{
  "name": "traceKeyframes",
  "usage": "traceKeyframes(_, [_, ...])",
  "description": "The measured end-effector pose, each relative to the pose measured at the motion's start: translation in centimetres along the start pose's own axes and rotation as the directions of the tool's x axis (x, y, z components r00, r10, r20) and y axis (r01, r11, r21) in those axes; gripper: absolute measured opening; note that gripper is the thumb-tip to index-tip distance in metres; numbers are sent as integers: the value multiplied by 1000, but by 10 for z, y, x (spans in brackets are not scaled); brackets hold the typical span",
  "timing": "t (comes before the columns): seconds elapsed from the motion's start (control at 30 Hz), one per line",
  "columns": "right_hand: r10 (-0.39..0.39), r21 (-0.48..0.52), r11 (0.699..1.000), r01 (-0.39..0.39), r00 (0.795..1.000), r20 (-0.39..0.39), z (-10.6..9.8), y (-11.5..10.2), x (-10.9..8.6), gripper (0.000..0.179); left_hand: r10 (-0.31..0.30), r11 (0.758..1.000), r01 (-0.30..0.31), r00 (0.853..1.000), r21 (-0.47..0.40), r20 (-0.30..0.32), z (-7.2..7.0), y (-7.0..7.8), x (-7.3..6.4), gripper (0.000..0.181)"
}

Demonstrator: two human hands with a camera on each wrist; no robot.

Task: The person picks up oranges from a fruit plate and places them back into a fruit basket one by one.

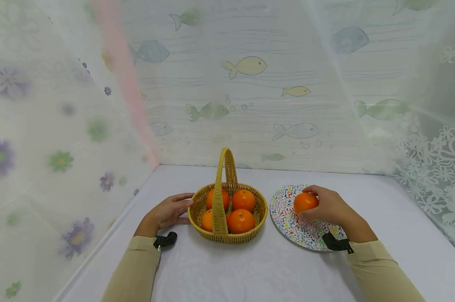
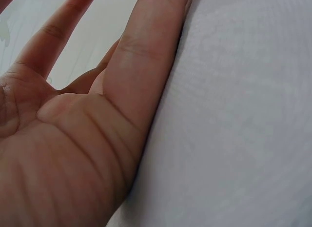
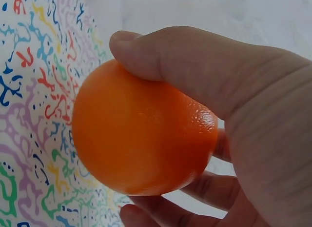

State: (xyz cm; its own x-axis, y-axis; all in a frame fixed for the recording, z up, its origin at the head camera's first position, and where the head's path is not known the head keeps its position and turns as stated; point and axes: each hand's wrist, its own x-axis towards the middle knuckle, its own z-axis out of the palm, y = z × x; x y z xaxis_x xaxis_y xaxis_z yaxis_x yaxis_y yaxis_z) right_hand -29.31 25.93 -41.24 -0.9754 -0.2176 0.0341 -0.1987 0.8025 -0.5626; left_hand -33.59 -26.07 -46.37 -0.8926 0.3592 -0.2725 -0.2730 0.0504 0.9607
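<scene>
My right hand [image 1: 331, 206] grips an orange [image 1: 306, 202] over the round, multicoloured patterned plate [image 1: 288, 226]. In the right wrist view the thumb presses one side of the orange [image 3: 141, 134] and the fingers curl round the other. Whether the fruit touches the plate, I cannot tell. My left hand [image 1: 171, 211] is at the left side of a yellow woven basket [image 1: 227, 238], its extended fingers against or close to the rim. Several oranges [image 1: 244, 200] lie in the basket under its upright handle. The left wrist view shows the left hand [image 2: 83, 139] with its edge down on the white cloth.
A white cloth covers the table [image 1: 227, 272]. Behind it hangs a curtain [image 1: 250, 126] printed with fish, and flower-printed sheets stand at the left and right. The plate lies just right of the basket. Dark wrist cameras [image 1: 167, 239] sit on both wrists.
</scene>
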Motion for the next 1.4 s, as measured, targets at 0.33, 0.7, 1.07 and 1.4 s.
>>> traceKeyframes(0.33, [-56,4,998,57,994,-91,-3,-10,-2,86,-2,1000,2,1000,2,1,0,1,-1,61])
traceKeyframes(0.7, [-87,31,995,92,987,-137,-8,-30,-10,86,6,999,-5,1000,-32,26,0,1,-2,59])
traceKeyframes(1.07, [-183,24,981,191,967,-178,-10,-48,-16,75,11,999,-10,1000,-33,17,-1,0,-1,60])
traceKeyframes(1.4, [-213,17,976,219,960,-182,-6,-55,-18,73,13,1000,-13,1000,-27,27,-2,-2,-1,57])
